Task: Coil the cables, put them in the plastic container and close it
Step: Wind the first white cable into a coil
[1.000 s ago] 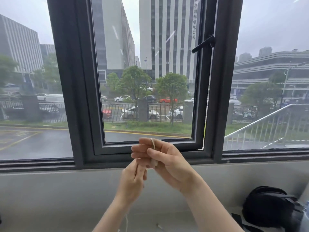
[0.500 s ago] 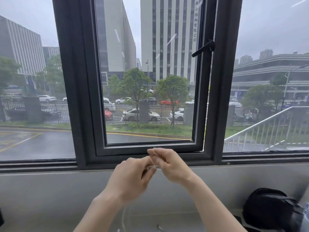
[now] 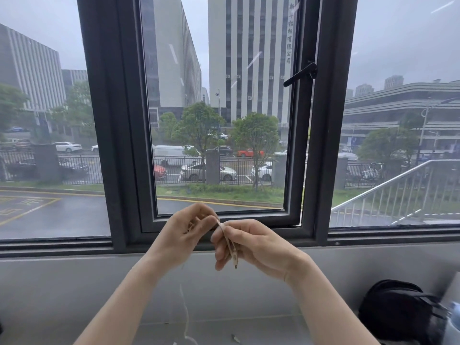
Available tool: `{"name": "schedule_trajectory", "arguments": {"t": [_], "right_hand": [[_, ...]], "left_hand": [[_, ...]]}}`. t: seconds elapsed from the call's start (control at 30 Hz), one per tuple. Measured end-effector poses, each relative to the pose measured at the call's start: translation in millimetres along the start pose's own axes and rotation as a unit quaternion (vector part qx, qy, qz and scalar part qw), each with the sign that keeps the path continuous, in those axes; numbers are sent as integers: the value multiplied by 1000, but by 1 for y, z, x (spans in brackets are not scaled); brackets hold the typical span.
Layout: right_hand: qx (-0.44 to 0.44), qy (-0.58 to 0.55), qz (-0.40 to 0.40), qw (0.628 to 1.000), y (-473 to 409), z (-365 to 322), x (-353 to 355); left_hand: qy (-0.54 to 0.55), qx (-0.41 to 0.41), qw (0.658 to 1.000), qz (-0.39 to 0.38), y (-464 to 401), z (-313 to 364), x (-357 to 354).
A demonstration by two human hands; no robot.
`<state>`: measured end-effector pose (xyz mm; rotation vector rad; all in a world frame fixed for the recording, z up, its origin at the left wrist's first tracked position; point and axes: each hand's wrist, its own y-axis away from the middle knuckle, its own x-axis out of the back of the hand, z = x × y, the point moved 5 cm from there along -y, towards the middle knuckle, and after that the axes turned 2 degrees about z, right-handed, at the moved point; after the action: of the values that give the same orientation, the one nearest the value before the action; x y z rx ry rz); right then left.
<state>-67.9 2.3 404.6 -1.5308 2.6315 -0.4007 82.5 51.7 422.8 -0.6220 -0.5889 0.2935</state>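
A thin white cable (image 3: 227, 241) is held up in front of the window, folded into a narrow bundle. My right hand (image 3: 249, 245) grips that bundle between thumb and fingers. My left hand (image 3: 184, 235) is just left of it, fingers curled, pinching the cable near the bundle's top. A loose tail of the cable (image 3: 185, 312) hangs down below my left wrist toward the bottom edge. The plastic container is not in view.
A dark-framed window (image 3: 323, 145) fills the upper view above a grey wall and ledge (image 3: 74, 282). A black bag (image 3: 400, 312) sits at the lower right, with a white and blue object (image 3: 454, 322) at the right edge.
Both hands dropped lower and drew slightly apart. My left hand rose from under the right to beside it, and the cable bundle now shows between the right fingers.
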Motion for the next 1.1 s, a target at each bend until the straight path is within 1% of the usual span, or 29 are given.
{"name": "schedule_trajectory", "arguments": {"t": [0.07,0.13,0.17,0.27,0.37,0.43,0.53,0.63,0.7,0.8,0.9,0.93,1.03,1.1], "right_hand": [[18,-40,-34,998,0,-10,-5],[37,-80,-59,994,0,-18,-9],[47,-103,-64,992,-1,-21,-10],[70,-163,-55,983,-4,-24,-9],[78,-202,-36,976,-6,-24,-6],[87,-200,-22,976,-5,-24,-2],[98,-141,41,984,-4,-22,10],[98,-84,96,987,-3,-16,22],[91,-37,128,987,-2,-12,28],[64,30,149,986,-1,-6,32],[31,76,156,984,-1,1,32],[23,91,155,984,0,3,32],[-5,112,122,986,3,5,29],[-16,135,92,986,5,3,24]], "left_hand": [[126,14,992,-5,5,0,-7],[241,27,970,-25,11,4,-20],[279,36,959,-25,13,5,-27],[340,81,937,13,18,3,-46],[343,112,932,27,26,-1,-65],[311,135,940,36,31,-5,-73],[213,137,967,25,39,-8,-74],[66,122,990,-11,48,-8,-69],[-36,101,994,-19,51,-4,-60],[-130,51,990,-8,49,11,-43],[-271,0,962,-13,45,27,-27],[-301,-20,953,-16,43,32,-22],[-333,-71,940,-34,36,42,-12],[-328,-89,939,-43,31,45,-5]]}}
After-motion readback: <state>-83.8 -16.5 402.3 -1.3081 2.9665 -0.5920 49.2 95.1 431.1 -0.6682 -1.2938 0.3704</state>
